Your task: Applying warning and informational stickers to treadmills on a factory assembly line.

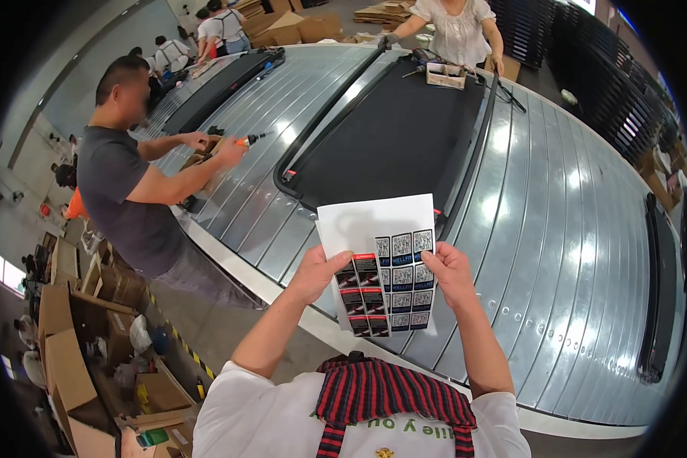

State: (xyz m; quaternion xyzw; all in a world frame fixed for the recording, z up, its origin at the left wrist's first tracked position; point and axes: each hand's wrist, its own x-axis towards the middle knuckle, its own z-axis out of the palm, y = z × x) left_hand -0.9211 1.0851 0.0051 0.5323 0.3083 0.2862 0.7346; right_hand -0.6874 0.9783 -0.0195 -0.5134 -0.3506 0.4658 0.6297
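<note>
Both my hands hold up a white sheet of stickers [375, 229] in front of me. My left hand [318, 271] grips its left edge beside a column of red and black stickers [362, 294]. My right hand [449, 271] pinches the right edge next to rows of blue and grey square stickers [403, 278]. The upper part of the sheet is blank. Below and behind the sheet lies a large grey slatted conveyor surface [557, 252] with a black treadmill-like deck [393, 137] on it.
A person in a grey shirt [122, 191] stands at the left edge of the conveyor holding an orange-tipped tool [246, 140]. Another person in white [456, 34] works at the far end by a small box [444, 75]. Cardboard boxes [76, 343] crowd the floor at left.
</note>
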